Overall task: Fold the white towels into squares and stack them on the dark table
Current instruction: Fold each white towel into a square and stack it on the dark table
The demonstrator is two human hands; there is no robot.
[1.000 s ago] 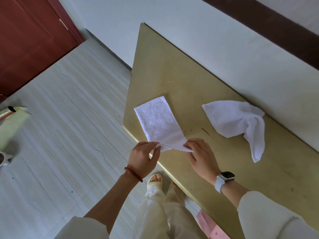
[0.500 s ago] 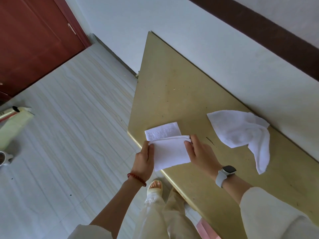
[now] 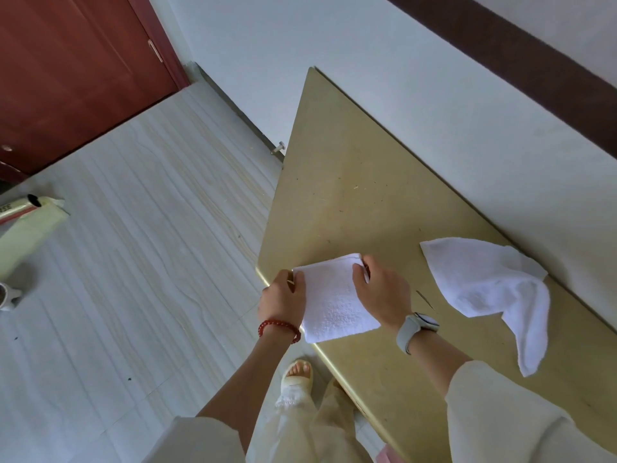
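Your left hand pinches the far left corner of the folded towel, and your right hand pinches its far right corner. The towel lies as a square at the near edge of the table. A second towel lies crumpled near the wall, well apart.

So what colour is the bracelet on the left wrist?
Red: a beaded bracelet on the left wrist, seen in the head view.
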